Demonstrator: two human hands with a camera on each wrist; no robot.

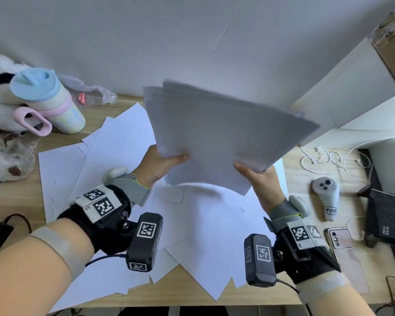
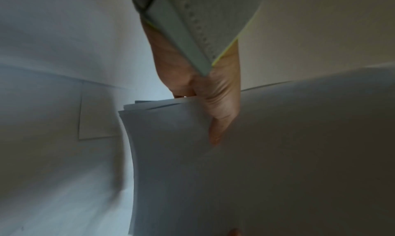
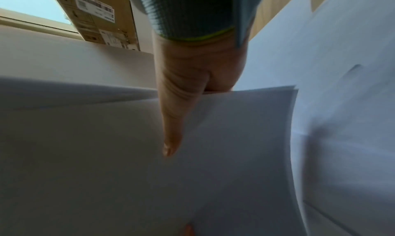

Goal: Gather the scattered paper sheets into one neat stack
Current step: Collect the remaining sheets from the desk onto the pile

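Note:
A bundle of white paper sheets (image 1: 224, 135) is lifted above the desk, tilted up and away from me. My left hand (image 1: 162, 165) pinches its near left edge, thumb on top, fingers hidden underneath. My right hand (image 1: 258, 176) pinches the near right edge the same way. In the left wrist view the thumb (image 2: 218, 121) lies on the bundle (image 2: 256, 163), whose corners are slightly fanned. In the right wrist view the thumb (image 3: 173, 129) presses on the bundle (image 3: 107, 155). More loose sheets (image 1: 114, 156) lie overlapped and askew on the wooden desk (image 1: 14, 201) below.
At the back left stand a pastel cup (image 1: 48, 101) and a plush toy (image 1: 0, 94). On the right lie a white controller (image 1: 326, 195), a phone (image 1: 340, 238), a black device (image 1: 388, 215) and white cables (image 1: 317, 158). A cardboard box (image 1: 392, 42) sits on a white box at the back right.

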